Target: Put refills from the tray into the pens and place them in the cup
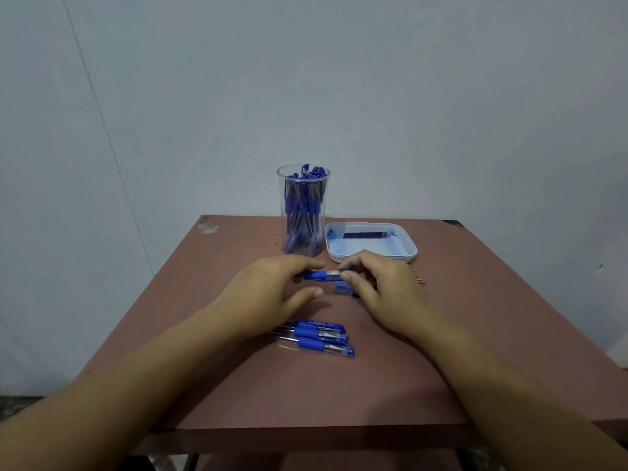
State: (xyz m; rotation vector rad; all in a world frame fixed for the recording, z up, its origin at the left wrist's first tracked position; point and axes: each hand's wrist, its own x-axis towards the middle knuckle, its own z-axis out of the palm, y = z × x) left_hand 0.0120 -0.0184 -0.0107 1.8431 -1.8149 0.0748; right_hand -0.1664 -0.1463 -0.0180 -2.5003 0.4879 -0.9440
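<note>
At the frame's centre, the left hand [272, 290] and right hand [384, 287] both pinch one pen [321, 275]; a crooked grip could let it slip onto the surface.

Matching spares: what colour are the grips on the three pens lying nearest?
Blue; the three pens show it in the head view.

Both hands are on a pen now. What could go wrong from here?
The blue-and-clear plastic pen is pinched only at fingertips by the left hand and right hand; a part could slip and roll away.
The tall clear cup, packed with pens, stands beyond the left hand; a reach might tip it.
Beside the right hand, small dark bits lie loose and could be swept off.
</note>
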